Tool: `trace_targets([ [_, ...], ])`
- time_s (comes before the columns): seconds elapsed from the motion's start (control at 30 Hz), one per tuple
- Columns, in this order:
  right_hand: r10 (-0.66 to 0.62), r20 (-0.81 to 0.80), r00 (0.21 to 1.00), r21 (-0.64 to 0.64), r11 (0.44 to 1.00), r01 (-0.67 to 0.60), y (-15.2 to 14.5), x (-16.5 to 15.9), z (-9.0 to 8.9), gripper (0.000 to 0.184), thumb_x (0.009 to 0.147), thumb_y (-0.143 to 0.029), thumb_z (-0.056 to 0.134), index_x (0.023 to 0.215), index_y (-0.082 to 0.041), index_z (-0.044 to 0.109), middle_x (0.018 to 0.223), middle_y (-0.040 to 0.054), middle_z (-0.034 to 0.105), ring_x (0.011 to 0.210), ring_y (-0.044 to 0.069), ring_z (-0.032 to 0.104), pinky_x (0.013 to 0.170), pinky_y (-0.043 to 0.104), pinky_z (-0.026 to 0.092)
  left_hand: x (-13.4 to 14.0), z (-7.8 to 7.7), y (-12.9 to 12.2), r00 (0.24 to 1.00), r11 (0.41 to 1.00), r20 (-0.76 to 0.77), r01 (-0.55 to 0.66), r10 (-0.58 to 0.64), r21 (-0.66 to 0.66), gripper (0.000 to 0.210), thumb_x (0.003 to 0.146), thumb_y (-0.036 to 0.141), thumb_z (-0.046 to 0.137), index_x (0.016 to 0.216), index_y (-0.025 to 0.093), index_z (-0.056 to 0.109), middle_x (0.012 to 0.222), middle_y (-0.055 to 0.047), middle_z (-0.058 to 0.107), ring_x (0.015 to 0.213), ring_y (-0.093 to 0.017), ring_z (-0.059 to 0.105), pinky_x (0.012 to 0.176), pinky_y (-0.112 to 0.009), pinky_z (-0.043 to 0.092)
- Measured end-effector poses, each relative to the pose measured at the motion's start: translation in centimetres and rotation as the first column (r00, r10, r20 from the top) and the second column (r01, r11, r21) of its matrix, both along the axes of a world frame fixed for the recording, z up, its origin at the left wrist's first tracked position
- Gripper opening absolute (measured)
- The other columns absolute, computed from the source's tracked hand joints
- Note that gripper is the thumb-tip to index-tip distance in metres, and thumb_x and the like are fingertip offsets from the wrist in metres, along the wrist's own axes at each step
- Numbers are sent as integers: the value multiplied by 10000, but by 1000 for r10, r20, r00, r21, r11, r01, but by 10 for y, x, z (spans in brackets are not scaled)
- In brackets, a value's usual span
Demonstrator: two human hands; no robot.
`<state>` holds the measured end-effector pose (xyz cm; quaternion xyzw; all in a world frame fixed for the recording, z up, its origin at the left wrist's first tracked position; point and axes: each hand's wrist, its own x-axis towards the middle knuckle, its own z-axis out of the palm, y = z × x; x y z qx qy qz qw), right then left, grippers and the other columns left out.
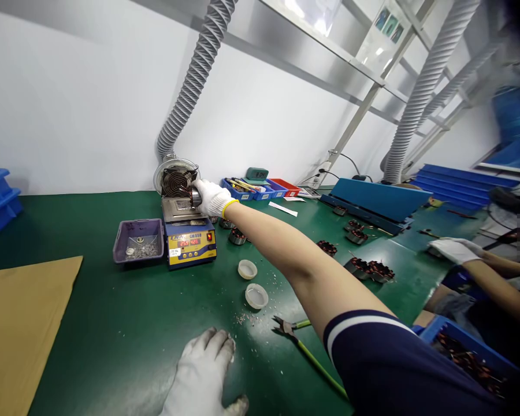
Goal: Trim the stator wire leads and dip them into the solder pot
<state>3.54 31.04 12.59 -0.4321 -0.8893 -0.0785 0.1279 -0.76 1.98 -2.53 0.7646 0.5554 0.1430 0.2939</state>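
Observation:
My right hand [213,198], in a white glove with a yellow cuff, reaches far forward and is closed on a motor stator [196,196]. It holds the stator over the metal top of a blue and yellow solder pot [191,248] with a lit red display. My left hand [203,370], in a whitish glove, lies flat on the green table with its fingers stretched out, holding nothing. Ahead of it stand two small round dishes, the nearer dish [256,296] and the farther dish [247,269]. Green-handled cutters [292,330] lie open under my right arm.
A purple bin [138,241] with scraps stands left of the solder pot, a fan [176,179] behind it. Several stators [359,267] rest at the right. Cardboard [26,329] lies at the left. A co-worker's gloved hands [455,250] are at the far right, above a blue crate [468,352].

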Motion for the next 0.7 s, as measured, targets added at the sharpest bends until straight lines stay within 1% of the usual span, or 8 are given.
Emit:
trace_targets([
  [0.13,-2,-103,995,16,1000,4,2,6,4,695,641,-268,662,1295,-235,428,1225,94,510,1096,305,534,902,484,484,0,5,0,1000,1000,-8,-9,8,-27,732,682,505,621,1322,160,547,1419,-85,445,1342,-367,330,1126,-547,267],
  [0.27,46,-360,932,11,999,-45,-12,30,10,715,626,-264,660,1296,-177,424,1214,80,536,1086,233,557,965,370,470,-1,9,0,1000,999,-9,-14,14,-35,732,684,501,617,1333,172,537,1430,-73,430,1351,-355,321,1137,-531,256],
  [0.37,59,-550,833,-53,993,-105,-45,54,8,730,616,-261,675,1290,-143,420,1223,80,547,1112,199,550,1001,317,449,-1,9,-3,999,999,-16,-46,45,-11,683,683,440,624,1310,177,561,1422,-69,443,1348,-349,330,1134,-527,266],
  [0.47,38,-690,722,-121,978,-168,-87,78,-6,733,582,-263,705,1251,-130,434,1228,100,546,1121,212,551,1012,343,447,1,3,-6,998,994,6,-67,66,87,628,672,332,621,1276,164,589,1392,-83,479,1323,-349,367,1115,-539,295],
  [0.57,2,-762,648,-195,953,-233,-129,98,-28,752,540,-241,716,1224,-137,420,1202,106,553,1079,213,579,966,343,482,0,-6,-7,974,970,189,-160,126,181,559,668,273,603,1211,138,624,1311,-116,553,1256,-337,449,1096,-550,312],
  [0.63,-28,-776,630,-257,926,-275,-157,109,-42,733,532,-229,705,1201,-145,418,1174,99,563,1036,201,598,925,328,505,-4,-6,-5,857,940,448,-328,255,92,497,703,305,601,1163,117,629,1260,-139,582,1196,-312,507,1081,-527,339],
  [0.67,-37,-774,632,-282,913,-293,-170,114,-48,712,534,-225,699,1187,-151,425,1160,93,568,1019,194,604,913,322,510,-6,-4,-4,740,919,584,-395,334,-25,484,727,341,608,1154,113,617,1249,-145,586,1150,-293,542,1049,-498,385],
  [0.7,-41,-769,638,-303,902,-308,-184,118,-54,695,531,-222,700,1171,-158,436,1151,86,572,1010,189,607,907,318,512,-9,-1,-3,587,891,696,-419,413,-176,488,747,379,621,1159,118,598,1250,-144,582,1082,-266,581,979,-450,453],
])
